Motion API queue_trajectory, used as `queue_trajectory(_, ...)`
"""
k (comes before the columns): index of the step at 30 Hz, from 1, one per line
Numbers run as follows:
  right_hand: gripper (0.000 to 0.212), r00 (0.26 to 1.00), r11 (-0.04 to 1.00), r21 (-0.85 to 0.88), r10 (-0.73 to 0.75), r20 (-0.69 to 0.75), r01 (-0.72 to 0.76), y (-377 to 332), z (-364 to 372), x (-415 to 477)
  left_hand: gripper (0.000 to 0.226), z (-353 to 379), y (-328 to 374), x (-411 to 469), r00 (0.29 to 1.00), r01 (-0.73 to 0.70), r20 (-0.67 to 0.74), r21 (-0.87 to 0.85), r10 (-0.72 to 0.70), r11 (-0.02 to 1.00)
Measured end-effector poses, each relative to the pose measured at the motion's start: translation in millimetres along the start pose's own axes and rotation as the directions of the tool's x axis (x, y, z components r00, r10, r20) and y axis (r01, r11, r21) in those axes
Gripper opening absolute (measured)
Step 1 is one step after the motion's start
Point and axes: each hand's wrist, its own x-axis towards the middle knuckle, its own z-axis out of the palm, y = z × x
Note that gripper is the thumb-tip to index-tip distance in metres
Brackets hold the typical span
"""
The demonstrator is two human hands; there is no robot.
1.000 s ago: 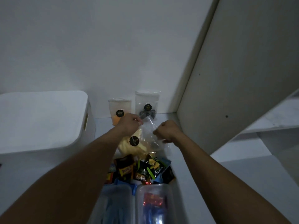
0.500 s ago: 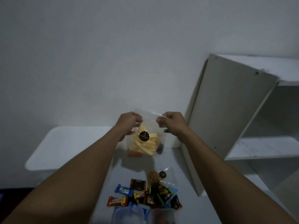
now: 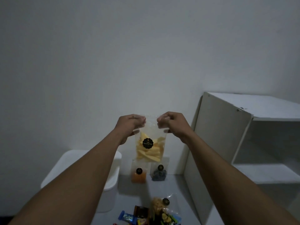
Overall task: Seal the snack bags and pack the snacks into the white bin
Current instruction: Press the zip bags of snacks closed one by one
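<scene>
Left hand [image 3: 129,124] and right hand [image 3: 172,123] pinched on top corners of clear snack bag [image 3: 150,143], held up midair against the wall. Seal state unreadable. White bin [image 3: 112,181] below left, mostly behind left forearm. Two bags [image 3: 138,173] against the wall, contents dim. Wrapped snacks [image 3: 146,215] cut off at bottom edge.
</scene>
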Motion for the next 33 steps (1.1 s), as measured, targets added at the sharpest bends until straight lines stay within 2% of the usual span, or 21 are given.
queue_trajectory(8,0.006,0.997,0.997,-0.035,-0.071,-0.020,0.070,-20.1,-3.6,1.3,0.016,-0.8,22.6,-11.8,0.998,0.003,0.062,-0.077,0.002,0.997)
queue_trajectory(11,0.005,0.998,0.998,-0.019,-0.064,-0.003,0.063,-19.5,-5.2,0.4,0.013,-2.7,25.9,-13.0,0.999,-0.039,0.029,-0.060,0.041,0.997)
queue_trajectory(14,0.009,0.996,0.992,-0.093,-0.079,0.044,0.083,-18.9,-2.8,-1.9,0.007,-1.1,28.1,-13.0,0.996,-0.088,0.021,-0.013,0.088,0.996)
queue_trajectory(21,0.009,0.991,0.971,-0.197,-0.133,0.012,0.133,-23.9,-5.1,4.5,0.020,4.3,27.8,-13.7,0.993,-0.083,0.081,-0.023,0.084,0.996)
queue_trajectory(28,0.013,0.984,0.939,-0.297,-0.154,0.087,0.173,-25.5,-1.9,7.3,0.006,5.0,25.3,-5.2,0.971,-0.235,0.011,0.213,0.238,0.948)
queue_trajectory(30,0.014,0.984,0.931,-0.319,-0.159,0.083,0.178,-26.9,-0.3,10.3,0.006,7.7,24.2,-6.4,0.971,-0.239,0.028,0.203,0.239,0.950)
queue_trajectory(33,0.016,0.982,0.903,-0.388,-0.167,0.083,0.186,-25.3,-1.2,15.6,0.013,9.2,22.7,-8.7,0.982,-0.184,0.066,0.099,0.178,0.978)
